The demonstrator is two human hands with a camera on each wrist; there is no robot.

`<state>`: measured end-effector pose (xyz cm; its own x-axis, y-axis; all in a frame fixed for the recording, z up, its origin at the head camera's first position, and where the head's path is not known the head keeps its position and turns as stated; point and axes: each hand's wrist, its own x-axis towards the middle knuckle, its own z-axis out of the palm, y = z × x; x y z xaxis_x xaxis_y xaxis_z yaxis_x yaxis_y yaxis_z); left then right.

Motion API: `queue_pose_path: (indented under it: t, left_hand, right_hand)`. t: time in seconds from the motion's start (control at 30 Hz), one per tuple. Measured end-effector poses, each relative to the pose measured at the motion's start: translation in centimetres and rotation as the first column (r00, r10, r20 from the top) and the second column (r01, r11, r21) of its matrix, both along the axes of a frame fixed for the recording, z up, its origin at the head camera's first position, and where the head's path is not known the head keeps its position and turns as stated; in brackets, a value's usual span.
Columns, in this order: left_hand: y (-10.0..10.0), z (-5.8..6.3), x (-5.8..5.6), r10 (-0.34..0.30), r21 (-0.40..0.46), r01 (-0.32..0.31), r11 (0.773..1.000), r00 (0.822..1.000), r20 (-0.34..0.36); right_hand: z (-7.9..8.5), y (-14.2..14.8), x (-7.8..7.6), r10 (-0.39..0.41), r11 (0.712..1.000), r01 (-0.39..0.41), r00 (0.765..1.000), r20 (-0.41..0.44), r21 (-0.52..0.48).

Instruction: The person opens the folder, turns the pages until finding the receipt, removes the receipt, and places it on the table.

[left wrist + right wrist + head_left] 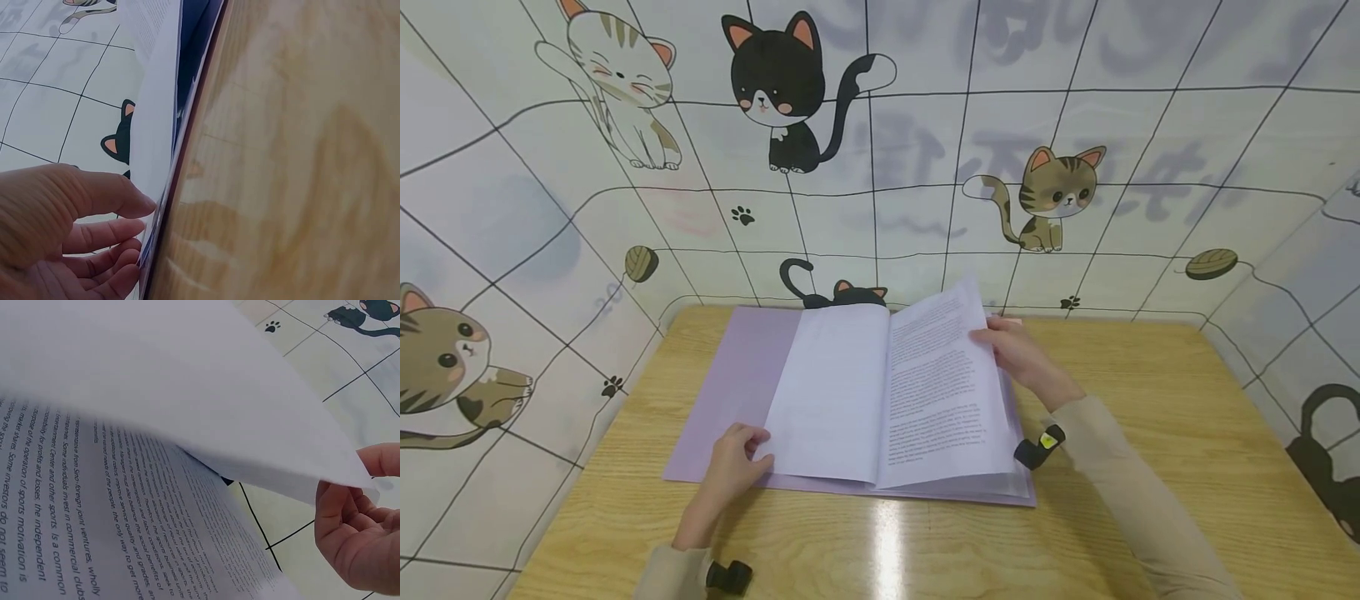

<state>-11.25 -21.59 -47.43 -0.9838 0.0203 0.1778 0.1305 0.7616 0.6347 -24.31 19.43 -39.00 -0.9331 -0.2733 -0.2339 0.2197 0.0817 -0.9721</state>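
Observation:
A purple folder (741, 379) lies spread on the table with paper sheets inside. Its left side carries a blank white page (831, 392). On the right, a printed sheet (932, 392) is raised at its outer edge. My right hand (1018, 354) pinches that sheet near its upper right corner, thumb on the printed side; the right wrist view shows the lifted sheet (206, 381) bowing over another printed page (144, 512). At the lower left corner of the blank page rests my left hand (737, 458), fingers loosely bent, with the thumb (134, 197) touching the paper's edge.
The wooden table (1150, 433) extends around the folder on both sides and in front. Behind it stands a wall (917, 142) covered with cat drawings and grid lines, close to the folder's top edge. A black wrist device (1040, 447) sits by the right sleeve.

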Motion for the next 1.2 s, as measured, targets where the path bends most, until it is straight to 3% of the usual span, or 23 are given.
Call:
queue_pose_path:
  t: [0.43, 0.83, 1.2]
  left_hand:
    - [-0.1, 0.2, -0.2, 0.001, 0.014, -0.002, 1.000, 0.999, 0.038]
    - [-0.1, 0.2, -0.3, -0.001, 0.013, 0.000, 1.000, 0.999, 0.035]
    - [-0.1, 0.2, -0.1, 0.004, 0.008, -0.004, 1.000, 0.999, 0.042]
  right_hand:
    - [0.8, -1.3, 0.6, 0.103, 0.991, -0.105, 0.994, -0.024, -0.085]
    - [1.9, -3.3, 1.4, 0.103, 0.987, -0.099, 0.994, 0.025, -0.124]
    - [1.6, -5.1, 1.7, 0.133, 0.982, -0.131, 0.991, 0.009, -0.138]
